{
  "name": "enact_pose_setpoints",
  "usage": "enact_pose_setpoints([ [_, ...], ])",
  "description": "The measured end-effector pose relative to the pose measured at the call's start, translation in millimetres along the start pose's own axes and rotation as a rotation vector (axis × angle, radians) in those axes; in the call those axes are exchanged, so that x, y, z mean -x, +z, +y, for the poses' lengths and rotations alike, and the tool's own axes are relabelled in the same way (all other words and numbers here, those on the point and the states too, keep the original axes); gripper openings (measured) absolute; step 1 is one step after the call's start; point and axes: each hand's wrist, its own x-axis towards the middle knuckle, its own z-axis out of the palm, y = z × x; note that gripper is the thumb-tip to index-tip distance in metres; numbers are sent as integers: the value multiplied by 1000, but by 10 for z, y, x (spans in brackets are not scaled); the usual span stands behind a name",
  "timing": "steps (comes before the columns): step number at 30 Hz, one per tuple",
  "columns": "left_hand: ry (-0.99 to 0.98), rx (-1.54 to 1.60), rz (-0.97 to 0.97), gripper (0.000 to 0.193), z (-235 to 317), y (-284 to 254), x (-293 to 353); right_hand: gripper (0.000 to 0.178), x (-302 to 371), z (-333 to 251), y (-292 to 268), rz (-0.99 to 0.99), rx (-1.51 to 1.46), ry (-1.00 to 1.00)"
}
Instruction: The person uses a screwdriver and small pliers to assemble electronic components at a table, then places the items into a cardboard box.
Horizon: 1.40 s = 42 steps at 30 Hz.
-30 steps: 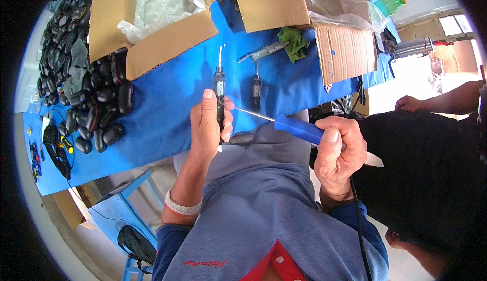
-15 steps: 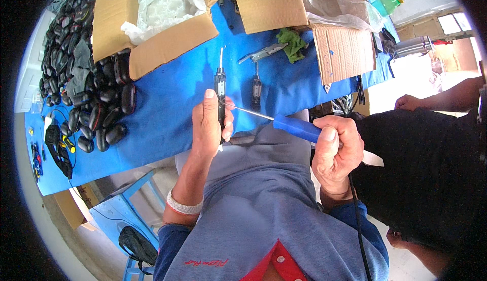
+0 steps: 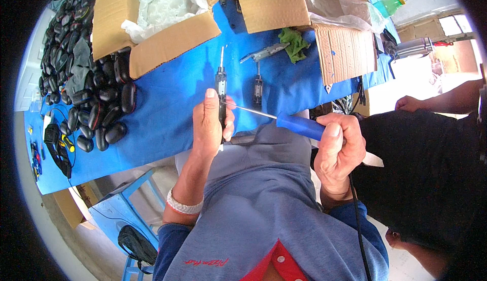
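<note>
Upright in my left hand [image 3: 208, 121] is a slim black device [image 3: 221, 85] with a thin metal shaft pointing away from me; my thumb presses along its side and my fingers wrap behind it. My right hand [image 3: 339, 149] is closed round the blue handle of a screwdriver [image 3: 300, 125]. The screwdriver's thin shank runs left, and its tip meets the side of the black device close to my left fingers. A similar black device with a shaft [image 3: 258, 89] lies on the blue cloth to the right of my left hand.
Many black oval cases [image 3: 104, 95] are heaped at the left of the blue-covered table [image 3: 157, 95]. Two open cardboard boxes [image 3: 175, 35] with plastic lining stand at the back. A grey metal piece [image 3: 265, 52] lies near a green cloth [image 3: 294, 45]. At right stands another person [image 3: 421, 164].
My right hand and the screwdriver have shifted very slightly to the right. My left hand keeps its hold on the black device in nearly the same place.
</note>
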Motion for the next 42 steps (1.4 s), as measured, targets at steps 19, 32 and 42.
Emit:
enact_pose_setpoints([
  [19,13,-12,-8,61,-8,-4,6,28,11,29,4,15,5,4],
  [32,6,6,-9,60,10,-1,-13,27,-23,-34,-5,-19,9,-49],
  [42,3,60,17,57,-8,-7,-46,43,-28,0,83,9,7,66],
])
